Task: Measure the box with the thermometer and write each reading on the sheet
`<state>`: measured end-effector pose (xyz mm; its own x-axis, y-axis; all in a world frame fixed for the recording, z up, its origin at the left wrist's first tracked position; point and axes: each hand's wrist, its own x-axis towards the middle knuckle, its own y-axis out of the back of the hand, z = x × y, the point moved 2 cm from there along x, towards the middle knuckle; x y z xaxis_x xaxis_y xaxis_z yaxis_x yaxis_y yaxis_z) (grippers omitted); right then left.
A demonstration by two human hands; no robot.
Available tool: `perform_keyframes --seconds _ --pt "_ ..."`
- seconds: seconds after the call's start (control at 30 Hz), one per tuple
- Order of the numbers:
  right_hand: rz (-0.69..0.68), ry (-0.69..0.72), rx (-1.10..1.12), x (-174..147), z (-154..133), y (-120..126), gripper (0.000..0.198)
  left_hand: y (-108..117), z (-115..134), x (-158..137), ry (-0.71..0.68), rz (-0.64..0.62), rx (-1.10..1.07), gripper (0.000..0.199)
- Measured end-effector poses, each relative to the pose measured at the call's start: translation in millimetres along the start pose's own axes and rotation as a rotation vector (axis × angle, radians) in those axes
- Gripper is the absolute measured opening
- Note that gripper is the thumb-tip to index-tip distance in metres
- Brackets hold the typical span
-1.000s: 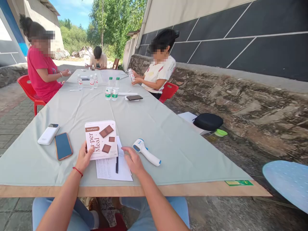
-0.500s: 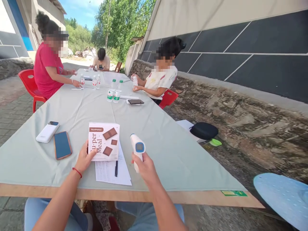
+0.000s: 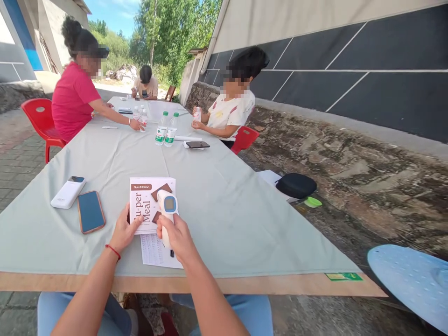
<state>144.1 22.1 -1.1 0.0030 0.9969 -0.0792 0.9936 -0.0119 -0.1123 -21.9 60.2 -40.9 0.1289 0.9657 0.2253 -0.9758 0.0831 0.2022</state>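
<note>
A white and brown "NutriMotion" box [image 3: 140, 205] is gripped at its left side by my left hand [image 3: 125, 227], thumb across its front. My right hand [image 3: 177, 235] is wrapped round the handle of a white infrared thermometer [image 3: 169, 203] with a blue-framed screen. The thermometer's head overlaps the right part of the box in view; whether they touch I cannot tell. Under my hands lies a written sheet of paper [image 3: 151, 249], with a black pen [image 3: 171, 253] mostly hidden behind my right hand.
On the cloth-covered table [image 3: 245, 233] lie a white power bank [image 3: 68, 192] and a phone [image 3: 91, 211] at left. Farther off stand two green-capped bottles [image 3: 165, 130] beside a dark phone [image 3: 198, 144]. Several people sit around; one in pink [image 3: 75, 100] reaches toward small bottles.
My right hand has moved left with the thermometer, from beside the box to in front of it. The person in pink has reached farther right, shifting a small bottle.
</note>
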Motion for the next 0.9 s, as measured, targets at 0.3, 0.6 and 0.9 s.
perform_keyframes --seconds 0.3,0.6,0.9 --pt "0.031 0.009 0.026 0.6 -1.1 -1.5 0.032 0.1 -1.1 1.2 0.008 -0.016 -0.033 0.06" --pt "0.026 -0.026 0.058 0.7 1.2 -1.5 0.028 1.0 -0.4 1.6 0.014 -0.026 -0.025 0.064" --pt "0.028 -0.011 0.039 1.6 1.5 -0.6 0.028 0.8 3.0 1.3 0.022 -0.036 -0.051 0.066"
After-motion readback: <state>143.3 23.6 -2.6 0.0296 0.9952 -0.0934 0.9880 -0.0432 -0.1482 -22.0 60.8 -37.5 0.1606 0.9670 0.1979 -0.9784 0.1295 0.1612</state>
